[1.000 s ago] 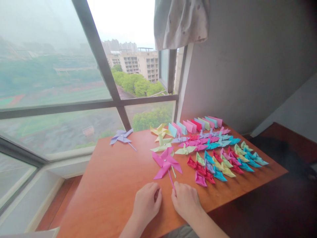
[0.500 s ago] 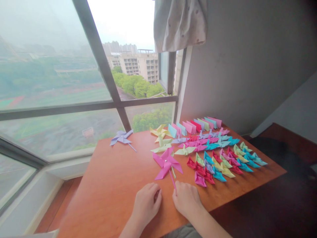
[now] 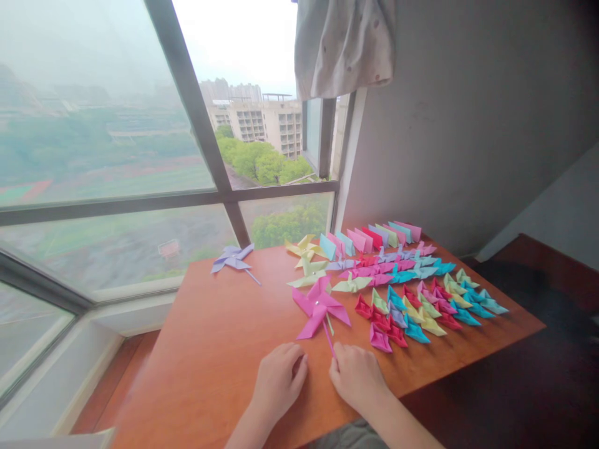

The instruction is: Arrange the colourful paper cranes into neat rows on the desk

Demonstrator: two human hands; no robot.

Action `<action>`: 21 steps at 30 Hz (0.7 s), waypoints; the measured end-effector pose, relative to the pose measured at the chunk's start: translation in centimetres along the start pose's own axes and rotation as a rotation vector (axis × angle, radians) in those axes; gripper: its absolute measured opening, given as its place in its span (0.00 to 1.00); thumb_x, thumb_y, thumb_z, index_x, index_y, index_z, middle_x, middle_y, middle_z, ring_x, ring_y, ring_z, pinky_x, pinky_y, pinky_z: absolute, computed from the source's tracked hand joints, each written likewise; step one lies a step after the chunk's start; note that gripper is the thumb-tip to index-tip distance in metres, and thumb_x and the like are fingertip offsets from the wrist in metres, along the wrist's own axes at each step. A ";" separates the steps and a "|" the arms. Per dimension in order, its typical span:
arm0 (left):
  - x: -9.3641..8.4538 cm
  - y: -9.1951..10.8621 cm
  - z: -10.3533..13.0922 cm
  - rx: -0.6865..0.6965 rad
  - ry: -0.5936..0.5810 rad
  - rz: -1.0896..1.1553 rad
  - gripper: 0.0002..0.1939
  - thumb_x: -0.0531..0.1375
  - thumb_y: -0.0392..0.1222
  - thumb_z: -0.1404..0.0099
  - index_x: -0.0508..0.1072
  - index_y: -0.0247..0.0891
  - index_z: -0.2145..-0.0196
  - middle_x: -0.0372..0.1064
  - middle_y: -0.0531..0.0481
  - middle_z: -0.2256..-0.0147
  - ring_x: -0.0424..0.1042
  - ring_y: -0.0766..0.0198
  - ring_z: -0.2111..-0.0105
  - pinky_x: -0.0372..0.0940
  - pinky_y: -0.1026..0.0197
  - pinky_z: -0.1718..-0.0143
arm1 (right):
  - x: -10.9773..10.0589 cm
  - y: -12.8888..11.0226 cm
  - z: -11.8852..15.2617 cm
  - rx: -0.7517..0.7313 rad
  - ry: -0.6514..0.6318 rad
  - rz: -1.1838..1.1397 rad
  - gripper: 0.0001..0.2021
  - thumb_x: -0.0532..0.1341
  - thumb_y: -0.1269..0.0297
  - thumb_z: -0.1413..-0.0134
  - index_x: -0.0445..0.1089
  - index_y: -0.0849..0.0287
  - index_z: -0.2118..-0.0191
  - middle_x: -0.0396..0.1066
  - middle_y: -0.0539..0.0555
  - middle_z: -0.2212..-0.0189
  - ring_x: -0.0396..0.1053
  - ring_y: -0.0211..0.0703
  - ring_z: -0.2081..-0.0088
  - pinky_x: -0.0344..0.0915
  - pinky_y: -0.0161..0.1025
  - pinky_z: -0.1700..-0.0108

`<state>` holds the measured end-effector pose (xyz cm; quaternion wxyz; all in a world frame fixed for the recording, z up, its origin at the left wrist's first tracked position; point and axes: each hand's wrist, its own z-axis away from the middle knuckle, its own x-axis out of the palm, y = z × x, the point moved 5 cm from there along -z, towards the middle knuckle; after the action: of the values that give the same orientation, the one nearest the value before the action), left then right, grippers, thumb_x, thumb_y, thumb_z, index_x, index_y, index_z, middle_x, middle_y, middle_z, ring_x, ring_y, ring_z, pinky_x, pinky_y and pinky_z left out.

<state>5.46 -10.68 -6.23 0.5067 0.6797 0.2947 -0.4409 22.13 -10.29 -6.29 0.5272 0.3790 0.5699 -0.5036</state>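
My right hand point(image 3: 360, 377) is closed around the thin stick of a pink paper pinwheel point(image 3: 318, 303), near the table's front edge. The pinwheel's blades face up and away from me, with a small pale pin at the centre. My left hand point(image 3: 279, 380) rests on the table to the left, its fingers curled in a loose fist with nothing visible in them. Behind the pink pinwheel lie a pale green pinwheel point(image 3: 307, 272) and a yellow pinwheel point(image 3: 304, 246), partly overlapping. A lilac pinwheel point(image 3: 233, 257) lies apart at the far left.
Rows of folded paper boats point(image 3: 414, 312) fill the right of the wooden table point(image 3: 210, 349). Behind them are rows of paper cranes point(image 3: 374, 268) and a line of standing folded papers point(image 3: 372, 238). A window point(image 3: 224, 194) borders the far side, with a hanging curtain point(image 3: 344, 50).
The whole view has shifted slightly, so things appear a little further right. My right hand keeps its hold on the pink pinwheel's stick, and my left hand stays curled on the table.
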 end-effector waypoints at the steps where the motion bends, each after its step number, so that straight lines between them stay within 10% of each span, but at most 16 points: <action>1: 0.0 0.0 0.0 -0.001 0.000 0.002 0.12 0.50 0.39 0.31 0.69 0.40 0.71 0.71 0.49 0.71 0.70 0.61 0.69 0.60 0.62 0.67 | 0.0 0.1 0.0 -0.006 0.005 0.000 0.06 0.56 0.73 0.44 0.70 0.59 0.66 0.75 0.57 0.70 0.74 0.48 0.67 0.56 0.36 0.70; 14: -0.5 -0.1 -0.3 -0.055 -0.011 0.100 0.11 0.51 0.39 0.32 0.71 0.40 0.70 0.73 0.50 0.71 0.71 0.62 0.70 0.61 0.64 0.68 | -0.2 0.8 0.7 -0.053 0.179 -0.059 0.06 0.55 0.72 0.42 0.66 0.57 0.69 0.72 0.50 0.73 0.70 0.40 0.70 0.49 0.37 0.70; 21: -5.6 -7.3 -5.5 -0.357 0.023 -0.042 0.12 0.52 0.41 0.33 0.74 0.38 0.67 0.75 0.50 0.70 0.74 0.61 0.68 0.60 0.65 0.68 | 1.1 -2.4 2.1 -0.317 0.328 -0.243 0.10 0.52 0.71 0.41 0.63 0.56 0.73 0.68 0.48 0.77 0.66 0.36 0.72 0.49 0.36 0.68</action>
<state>-1.50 -2.93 -3.82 0.6067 0.5777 0.3880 -0.3843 20.08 -12.99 -6.81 0.4161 0.2970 0.7611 -0.3993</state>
